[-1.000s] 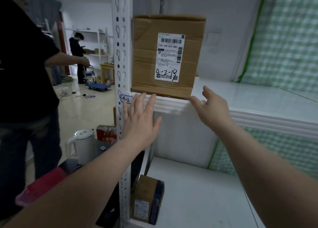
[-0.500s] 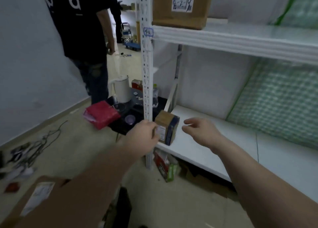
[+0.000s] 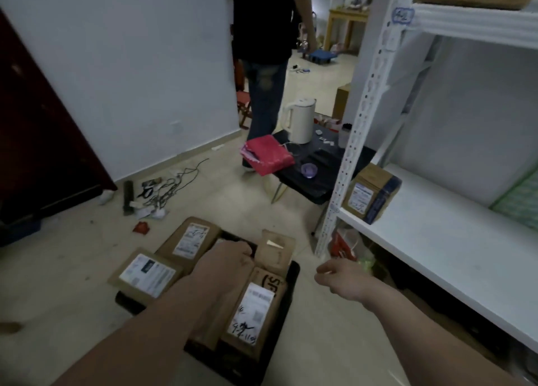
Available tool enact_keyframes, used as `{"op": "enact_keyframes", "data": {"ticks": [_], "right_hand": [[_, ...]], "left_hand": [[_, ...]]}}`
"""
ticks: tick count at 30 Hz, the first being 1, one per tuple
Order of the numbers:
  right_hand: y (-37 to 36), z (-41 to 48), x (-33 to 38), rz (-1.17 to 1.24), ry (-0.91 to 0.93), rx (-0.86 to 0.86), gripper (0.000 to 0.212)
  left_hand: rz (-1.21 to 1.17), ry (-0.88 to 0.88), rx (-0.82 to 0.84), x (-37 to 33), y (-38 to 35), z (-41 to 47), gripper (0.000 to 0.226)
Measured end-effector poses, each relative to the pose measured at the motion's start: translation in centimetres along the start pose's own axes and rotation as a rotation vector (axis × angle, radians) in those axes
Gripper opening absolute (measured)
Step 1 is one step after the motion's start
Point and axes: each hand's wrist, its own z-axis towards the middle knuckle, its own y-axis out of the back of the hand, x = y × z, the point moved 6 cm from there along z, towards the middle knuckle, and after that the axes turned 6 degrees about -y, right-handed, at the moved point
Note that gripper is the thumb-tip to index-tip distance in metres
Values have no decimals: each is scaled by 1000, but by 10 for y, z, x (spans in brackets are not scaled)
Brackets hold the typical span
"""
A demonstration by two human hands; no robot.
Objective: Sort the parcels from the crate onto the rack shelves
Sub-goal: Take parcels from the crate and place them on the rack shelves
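The brown cardboard parcels lay loosely overlapped in the shallow black crate on the floor beside the white metal rack. Two hung over its left rim, so dragging one from the middle could likely pull a neighbour out, and a one-handed lift could let it slip. The left hand was down among the parcels, its fingers hidden, so I could not tell whether its grip had closed on one. The right hand hovered beside the crate, its grip loosely curled and empty.
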Motion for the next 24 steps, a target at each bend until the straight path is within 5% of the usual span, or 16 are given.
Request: {"op": "enact_keyframes", "data": {"ticks": [6,12,24], "right_hand": [[-114,-8,87,65,-24,56,26],[-227,-4,191,126,86,104,37],[-268,54,223,311,-107,87,46]], "left_hand": [[-88,239,55,147,11,-80,29],[-163,371,-7,266,37,-127,29],[-362,433,59,336,16,-102,41]]}}
